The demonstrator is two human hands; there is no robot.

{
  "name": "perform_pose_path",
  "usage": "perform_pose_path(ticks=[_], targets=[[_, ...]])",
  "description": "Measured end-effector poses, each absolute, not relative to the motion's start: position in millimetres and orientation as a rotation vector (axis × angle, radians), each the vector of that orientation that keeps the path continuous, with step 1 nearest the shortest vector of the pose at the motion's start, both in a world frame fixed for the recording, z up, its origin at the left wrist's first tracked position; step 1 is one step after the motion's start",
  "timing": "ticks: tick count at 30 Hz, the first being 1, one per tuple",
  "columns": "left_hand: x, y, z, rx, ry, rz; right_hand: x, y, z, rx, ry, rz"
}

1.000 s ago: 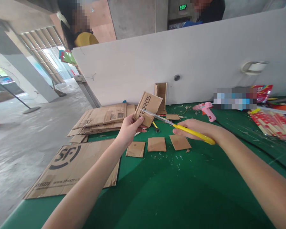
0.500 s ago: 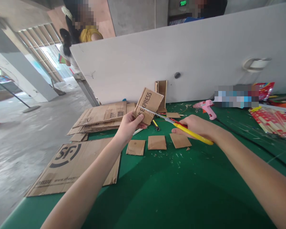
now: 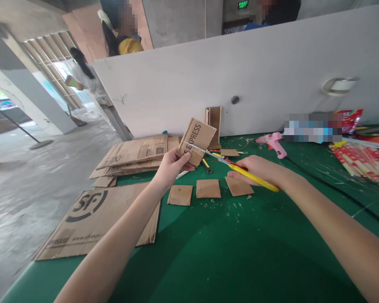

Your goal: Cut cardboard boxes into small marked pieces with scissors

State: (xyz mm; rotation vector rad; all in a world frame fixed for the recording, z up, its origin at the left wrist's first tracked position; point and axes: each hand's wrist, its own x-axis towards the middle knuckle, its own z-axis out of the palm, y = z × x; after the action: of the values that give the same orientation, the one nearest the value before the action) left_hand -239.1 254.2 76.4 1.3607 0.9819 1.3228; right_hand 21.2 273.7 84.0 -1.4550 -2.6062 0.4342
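My left hand point(image 3: 173, 165) pinches the lower left corner of a piece of cardboard point(image 3: 202, 138) printed "EXPRESS", held up above the table. Scissors point(image 3: 254, 177) with yellow and red handles are gripped in my right hand point(image 3: 255, 166), their blades lying across the printed cardboard. My right fingers are partly hidden behind the handles. Below my hands, three small cardboard squares point(image 3: 208, 188) lie in a row on the green table point(image 3: 214, 261). A yellow and black utility knife point(image 3: 206, 165) rests just behind them.
A large SF cardboard sheet point(image 3: 113, 219) lies at the left, with stacked cardboard point(image 3: 129, 153) behind it. A cardboard channel point(image 3: 215, 122) leans on the white partition point(image 3: 177, 92). At right are a pink glue gun point(image 3: 276, 145), its cord and red-patterned packs point(image 3: 363, 162). People stand beyond the partition.
The scissor handles have shifted slightly left and their angle to the blades has narrowed a little. The printed cardboard has barely moved. Behind the partition, people have changed position.
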Motion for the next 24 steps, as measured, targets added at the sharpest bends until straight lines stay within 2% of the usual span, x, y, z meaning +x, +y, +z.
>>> perform_pose_path(ticks=[5, 11, 24], targets=[[-238, 255, 75, 1.388, 0.974, 1.250, 22, 275, 81, -1.361, -2.674, 0.509], [-238, 253, 77, 1.409, 0.953, 1.238, 17, 271, 84, -1.505, -2.569, 0.449], [-240, 255, 75, 1.376, 0.913, 1.225, 12, 269, 78, -1.464, -2.575, 0.350]])
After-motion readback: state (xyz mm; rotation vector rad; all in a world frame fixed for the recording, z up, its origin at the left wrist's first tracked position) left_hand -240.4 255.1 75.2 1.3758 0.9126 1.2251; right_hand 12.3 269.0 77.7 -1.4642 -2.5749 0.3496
